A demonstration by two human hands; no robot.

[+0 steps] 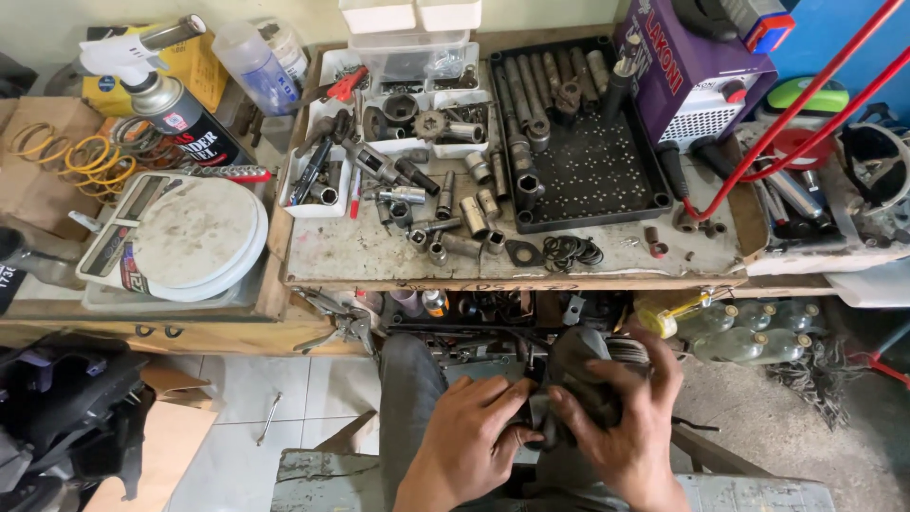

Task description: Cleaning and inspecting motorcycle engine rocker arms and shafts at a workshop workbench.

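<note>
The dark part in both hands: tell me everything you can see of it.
The dark part is a grimy, grey-black lump, seemingly metal, with a paler ribbed or threaded end showing at its upper right. It sits low in the view, in front of the bench, above the person's lap. The left hand grips its lower left side; the right hand wraps over its right side. Finer detail is hidden by the fingers.

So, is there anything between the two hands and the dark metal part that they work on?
Nothing visible. The left hand and the right hand both lie directly on the dark, greasy metal part, held low in front of the workbench. Their fingers cover much of it, so the grip underneath cannot be seen.
</note>
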